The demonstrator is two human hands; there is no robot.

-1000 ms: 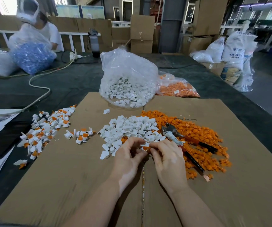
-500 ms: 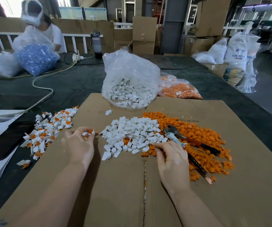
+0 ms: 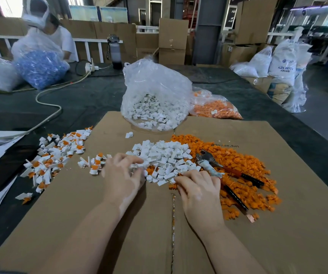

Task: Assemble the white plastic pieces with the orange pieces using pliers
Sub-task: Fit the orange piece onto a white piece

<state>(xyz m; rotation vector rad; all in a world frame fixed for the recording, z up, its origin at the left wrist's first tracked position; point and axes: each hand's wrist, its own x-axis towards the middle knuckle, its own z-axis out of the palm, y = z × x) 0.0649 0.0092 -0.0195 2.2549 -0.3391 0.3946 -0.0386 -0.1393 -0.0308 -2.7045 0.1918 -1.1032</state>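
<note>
Reaching into white pieces point(image 3: 163, 157) mid-cardboard, your left hand point(image 3: 122, 175) and right hand point(image 3: 197, 189) curl fingers; held contents unclear. Pieces light, stiff, skittery: pinch flat sides. Orange pieces point(image 3: 236, 165), pliers point(image 3: 221, 169) just right.

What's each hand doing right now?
Left hand: fingers curled into the white pieces; grip cannot be told.
Right hand: fingers curled at pile edge; grip cannot be told.

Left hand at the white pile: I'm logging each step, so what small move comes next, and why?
Probably pinch one white piece from the white pile: the left hand has its fingers on the pile's edge, while the right hand works where the orange pieces begin. The pliers lie untouched.
</note>
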